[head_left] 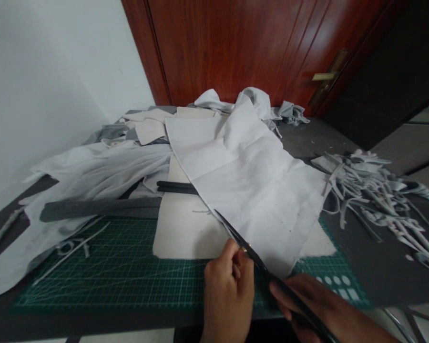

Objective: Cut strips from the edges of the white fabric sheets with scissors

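A large white cloth (250, 176) lies wrinkled across the middle of the table. Black scissors (259, 262) reach over its lower left edge, their blades along that edge. My right hand (314, 305) is closed round the scissors' handles. Just left of the blades, my left hand (230, 286) pinches the cloth's edge near the scissors' pivot. Beneath the white cloth is a cream cloth (182, 233), resting on a green cutting mat (128, 281). A black rod-like object (177, 187) runs partly under the white cloth.
Crumpled white fabric (103, 166) and a grey folded strip (100, 208) lie at left. Cut grey scraps (372, 186) are heaped at right. More cloth pieces (150, 124) lie at the back, before a red-brown door (229, 47). A white wall (57, 62) borders the left.
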Demonstrator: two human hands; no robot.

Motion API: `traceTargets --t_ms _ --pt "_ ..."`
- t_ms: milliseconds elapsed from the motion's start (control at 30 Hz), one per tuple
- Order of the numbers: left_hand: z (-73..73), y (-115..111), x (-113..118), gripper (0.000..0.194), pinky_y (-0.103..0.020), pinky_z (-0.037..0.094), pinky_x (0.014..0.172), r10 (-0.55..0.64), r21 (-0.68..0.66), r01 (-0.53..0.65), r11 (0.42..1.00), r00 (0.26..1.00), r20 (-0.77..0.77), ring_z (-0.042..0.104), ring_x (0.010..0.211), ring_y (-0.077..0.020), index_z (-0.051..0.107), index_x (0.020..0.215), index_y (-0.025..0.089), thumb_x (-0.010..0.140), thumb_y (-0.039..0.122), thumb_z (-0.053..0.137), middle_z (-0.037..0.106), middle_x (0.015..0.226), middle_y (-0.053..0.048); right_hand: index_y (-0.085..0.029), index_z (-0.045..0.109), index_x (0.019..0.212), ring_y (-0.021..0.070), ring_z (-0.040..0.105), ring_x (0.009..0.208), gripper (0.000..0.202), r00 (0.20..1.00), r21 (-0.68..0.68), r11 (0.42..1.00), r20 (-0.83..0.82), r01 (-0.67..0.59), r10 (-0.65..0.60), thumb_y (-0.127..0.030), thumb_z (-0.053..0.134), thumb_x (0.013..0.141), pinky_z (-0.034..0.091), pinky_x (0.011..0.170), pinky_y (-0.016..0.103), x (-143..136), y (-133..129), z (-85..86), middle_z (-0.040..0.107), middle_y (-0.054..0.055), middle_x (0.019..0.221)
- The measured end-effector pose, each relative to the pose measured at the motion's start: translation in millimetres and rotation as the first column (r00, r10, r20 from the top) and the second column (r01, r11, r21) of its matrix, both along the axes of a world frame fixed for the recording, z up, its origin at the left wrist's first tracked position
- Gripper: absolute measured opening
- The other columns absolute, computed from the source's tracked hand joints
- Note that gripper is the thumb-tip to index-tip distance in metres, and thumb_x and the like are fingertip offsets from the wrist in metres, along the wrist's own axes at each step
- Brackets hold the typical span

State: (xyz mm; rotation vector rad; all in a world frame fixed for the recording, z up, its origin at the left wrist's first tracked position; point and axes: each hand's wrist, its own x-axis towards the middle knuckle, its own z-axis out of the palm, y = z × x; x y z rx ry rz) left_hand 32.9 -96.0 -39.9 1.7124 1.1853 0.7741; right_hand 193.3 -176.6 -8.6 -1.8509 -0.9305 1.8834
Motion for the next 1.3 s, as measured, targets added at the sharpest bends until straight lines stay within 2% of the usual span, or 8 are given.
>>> traceTargets --t_ms 400,733,867,1100,1300 --pt "1.5 0 0 0.031 -0.025 0.030 0.050 0.005 -0.028 -0.005 1.000 1.000 0.021 0.047 0.046 -0.0112 0.044 0.071 0.024 0.100 0.033 0.039 0.045 0.050 0.006 -0.022 0.049 0.069 0.0080 0.037 0.048 0.082 0.991 0.046 0.997 0.122 -0.062 0.056 -0.102 0.033 0.070 0.036 0.043 0.019 3 8 15.2 0.039 -0.005 0.055" --pt "3.6 0 0 0.031 -0.025 0.031 0.052 -0.008 -0.042 0.008 0.999 1.000 -0.008 0.048 0.048 -0.0116 0.045 0.071 0.023 0.100 0.031 0.038 0.046 0.051 0.005 -0.022 0.049 0.074 0.0075 0.037 0.045 0.077 0.992 0.067 0.994 0.100 -0.085 0.079 -0.098 0.034 0.075 0.038 0.044 0.020 8 6 8.4 0.040 -0.005 0.056" --pt "3.7 1 1 0.031 -0.025 0.029 0.051 -0.006 -0.041 0.006 0.999 1.000 -0.006 0.047 0.047 -0.0110 0.043 0.070 0.023 0.099 0.030 0.038 0.044 0.051 0.005 -0.022 0.049 0.079 0.0079 0.038 0.047 0.078 0.991 0.030 0.997 0.111 -0.077 0.073 -0.099 0.036 0.074 0.038 0.047 0.021 12 3 1.9 0.041 -0.006 0.055" --pt "1.4 -1 -1 0.030 -0.024 0.030 0.051 -0.002 -0.042 0.001 0.999 1.000 -0.012 0.047 0.047 -0.0108 0.044 0.071 0.023 0.100 0.030 0.038 0.045 0.051 0.005 -0.022 0.048 0.067 0.0066 0.035 0.040 0.081 0.987 0.073 0.986 0.077 -0.147 0.142 -0.101 0.033 0.073 0.028 0.041 0.021 9 12 0.7 0.038 -0.006 0.045" --pt "3.9 -1 0 0.030 -0.025 0.028 0.050 -0.012 -0.034 0.012 0.999 1.000 -0.011 0.043 0.045 -0.0103 0.042 0.070 0.023 0.099 0.028 0.038 0.043 0.050 0.006 -0.022 0.046 0.064 0.0057 0.033 0.036 0.082 0.988 0.089 0.986 0.069 -0.142 0.136 -0.102 0.032 0.070 0.024 0.038 0.020 7 14 -2.6 0.037 -0.007 0.042"
